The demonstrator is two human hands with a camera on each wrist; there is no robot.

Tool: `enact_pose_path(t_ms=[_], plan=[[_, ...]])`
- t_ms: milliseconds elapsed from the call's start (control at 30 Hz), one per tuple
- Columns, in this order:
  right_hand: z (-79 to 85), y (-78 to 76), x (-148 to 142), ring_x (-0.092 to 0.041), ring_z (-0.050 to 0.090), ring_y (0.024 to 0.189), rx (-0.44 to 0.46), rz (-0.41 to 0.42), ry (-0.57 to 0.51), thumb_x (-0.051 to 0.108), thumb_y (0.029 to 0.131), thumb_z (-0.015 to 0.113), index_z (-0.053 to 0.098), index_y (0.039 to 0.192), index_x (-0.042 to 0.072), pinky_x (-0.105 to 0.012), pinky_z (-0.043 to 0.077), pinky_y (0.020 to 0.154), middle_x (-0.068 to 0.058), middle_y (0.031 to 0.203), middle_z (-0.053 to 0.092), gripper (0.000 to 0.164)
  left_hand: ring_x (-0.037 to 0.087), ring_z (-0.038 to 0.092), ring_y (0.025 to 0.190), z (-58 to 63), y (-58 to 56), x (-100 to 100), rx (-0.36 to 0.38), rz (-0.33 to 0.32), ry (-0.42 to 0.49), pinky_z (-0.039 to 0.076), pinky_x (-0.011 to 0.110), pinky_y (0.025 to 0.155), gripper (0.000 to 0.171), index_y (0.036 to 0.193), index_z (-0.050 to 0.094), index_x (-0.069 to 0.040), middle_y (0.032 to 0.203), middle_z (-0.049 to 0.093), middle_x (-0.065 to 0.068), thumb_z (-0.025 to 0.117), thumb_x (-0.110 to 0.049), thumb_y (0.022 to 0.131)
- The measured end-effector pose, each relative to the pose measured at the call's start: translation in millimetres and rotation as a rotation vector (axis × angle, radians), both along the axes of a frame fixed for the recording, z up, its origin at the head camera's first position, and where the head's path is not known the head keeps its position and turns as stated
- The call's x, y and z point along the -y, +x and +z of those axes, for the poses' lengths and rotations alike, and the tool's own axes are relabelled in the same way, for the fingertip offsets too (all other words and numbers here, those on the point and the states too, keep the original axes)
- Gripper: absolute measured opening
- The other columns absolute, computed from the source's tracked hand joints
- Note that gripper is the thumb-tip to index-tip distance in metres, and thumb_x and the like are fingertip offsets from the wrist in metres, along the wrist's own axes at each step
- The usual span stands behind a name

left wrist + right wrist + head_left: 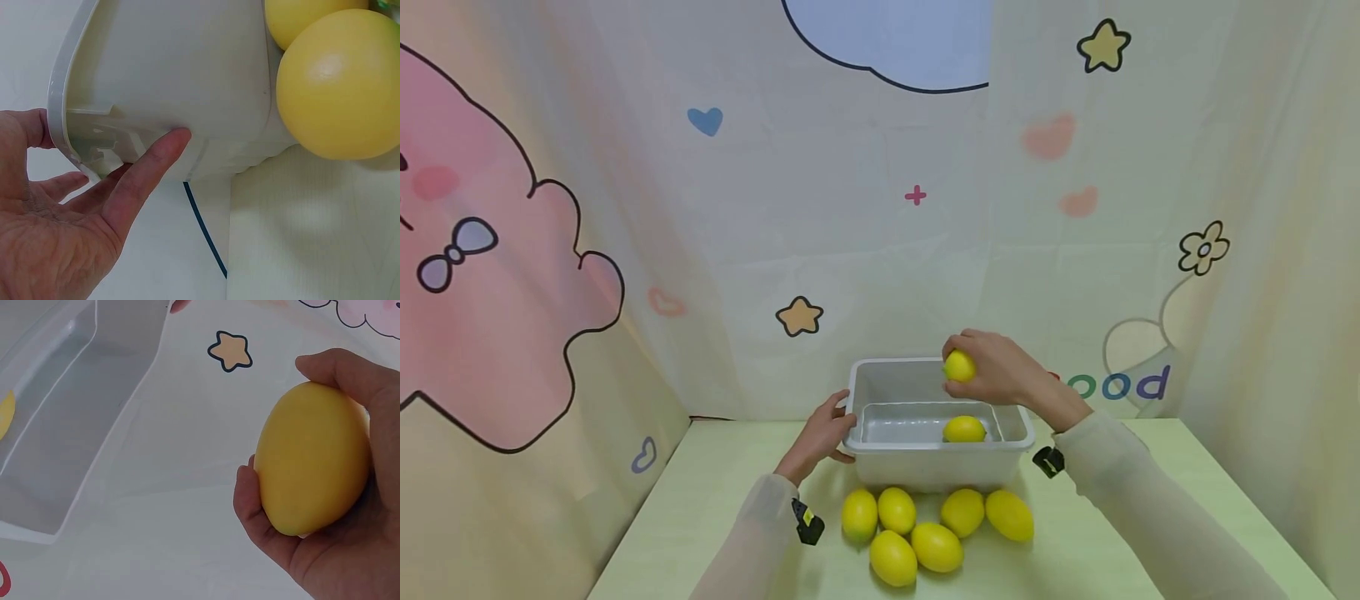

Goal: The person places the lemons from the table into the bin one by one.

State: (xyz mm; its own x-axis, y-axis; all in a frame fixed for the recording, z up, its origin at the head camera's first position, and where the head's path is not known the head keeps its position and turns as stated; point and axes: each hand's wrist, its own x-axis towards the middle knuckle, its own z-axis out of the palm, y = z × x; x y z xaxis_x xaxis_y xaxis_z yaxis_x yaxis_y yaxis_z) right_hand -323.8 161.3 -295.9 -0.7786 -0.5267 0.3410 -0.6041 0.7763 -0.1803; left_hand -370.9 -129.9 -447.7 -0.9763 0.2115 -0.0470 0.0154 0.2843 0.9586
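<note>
My right hand [992, 367] grips a yellow lemon [959, 366] above the right back part of a light grey plastic bin [925, 471]. In the right wrist view, fingers and thumb wrap round this lemon [312, 459]. Inside the bin, toward the right, lies another lemon [964, 429]. My left hand [822, 429] holds the bin by its left end. The left wrist view shows that hand [69, 212] with fingers round the rim and one fingertip against the outer wall [175, 75].
Several lemons [937, 547] lie on the pale table [647, 533] in front of the bin, some close to its front wall. A printed curtain [850, 233] hangs right behind the bin, with more cloth on both sides.
</note>
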Motion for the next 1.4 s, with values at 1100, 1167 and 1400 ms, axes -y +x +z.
enact_pose_path(t_ms=[1100, 1167, 1400], plan=[[-21.0, -66.9, 11.0, -0.02, 0.053, 0.084, 0.309, -0.076, 0.106, 0.034, 0.082, 0.073, 0.065, 0.104, 0.015, -0.028, 0.041, 0.068, -0.002, 0.091, 0.062, 0.03, 0.046, 0.056, 0.122, -0.3, 0.5, -0.9, -0.008, -0.001, -0.023, 0.061, 0.047, 0.063, 0.066, 0.156, 0.023, -0.013, 0.153, 0.036, 0.027, 0.051, -0.023, 0.098], [-22.4, -68.8, 11.9, -0.02, 0.053, 0.083, 0.327, -0.077, 0.113, 0.033, 0.082, 0.073, 0.066, 0.104, 0.015, -0.028, 0.042, 0.068, -0.003, 0.091, 0.062, 0.03, 0.045, 0.057, 0.121, -1.1, 0.0, -1.0, -0.014, -0.003, -0.022, 0.061, 0.047, 0.062, 0.066, 0.156, 0.023, -0.013, 0.152, 0.037, 0.028, 0.051, -0.022, 0.098], [-21.8, -74.2, 17.1, -0.018, 0.055, 0.075, 0.432, -0.086, 0.123, 0.034, 0.083, 0.073, 0.064, 0.107, 0.016, -0.025, 0.048, 0.063, -0.004, 0.093, 0.061, 0.031, 0.046, 0.056, 0.122, 1.0, 2.8, -0.3, -0.008, -0.007, -0.009, 0.061, 0.047, 0.062, 0.065, 0.156, 0.024, -0.015, 0.152, 0.039, 0.027, 0.052, -0.023, 0.097]])
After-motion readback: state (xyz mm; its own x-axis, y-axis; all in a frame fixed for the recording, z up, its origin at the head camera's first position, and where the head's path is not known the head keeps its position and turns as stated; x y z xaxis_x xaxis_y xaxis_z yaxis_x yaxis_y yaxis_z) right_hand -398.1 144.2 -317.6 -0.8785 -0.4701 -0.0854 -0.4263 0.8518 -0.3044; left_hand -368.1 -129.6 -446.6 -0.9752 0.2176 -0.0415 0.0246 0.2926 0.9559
